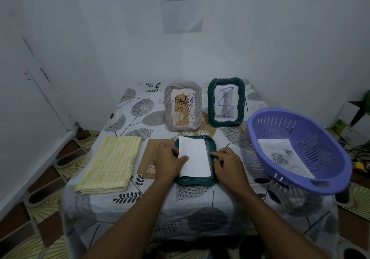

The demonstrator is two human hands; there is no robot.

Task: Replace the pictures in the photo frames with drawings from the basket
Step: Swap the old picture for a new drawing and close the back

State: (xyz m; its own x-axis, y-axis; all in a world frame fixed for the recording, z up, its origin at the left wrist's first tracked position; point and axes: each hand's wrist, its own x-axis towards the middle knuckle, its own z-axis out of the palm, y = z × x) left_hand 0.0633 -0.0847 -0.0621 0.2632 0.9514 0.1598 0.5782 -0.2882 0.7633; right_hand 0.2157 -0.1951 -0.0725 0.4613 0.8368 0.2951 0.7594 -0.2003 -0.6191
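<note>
A dark green frame (195, 181) lies face down on the table in front of me, with a white sheet (194, 156) lying in its back opening. My left hand (168, 160) presses the sheet's left edge with the thumb on the paper. My right hand (227, 162) rests on the frame's right rim, its forefinger touching the sheet's right edge. The brown backing board (148, 158) lies to the left, partly under my left hand. Two frames stand at the back: a grey one (182, 105) with a plant picture and a green one (226, 102) with a cat picture. The purple basket (300, 152) at the right holds drawings (280, 154).
A folded yellow striped cloth (111, 163) lies at the table's left. The table (140, 202) has a leaf-patterned cover and stands against a white wall. Boxes (352, 122) sit on the floor at the far right.
</note>
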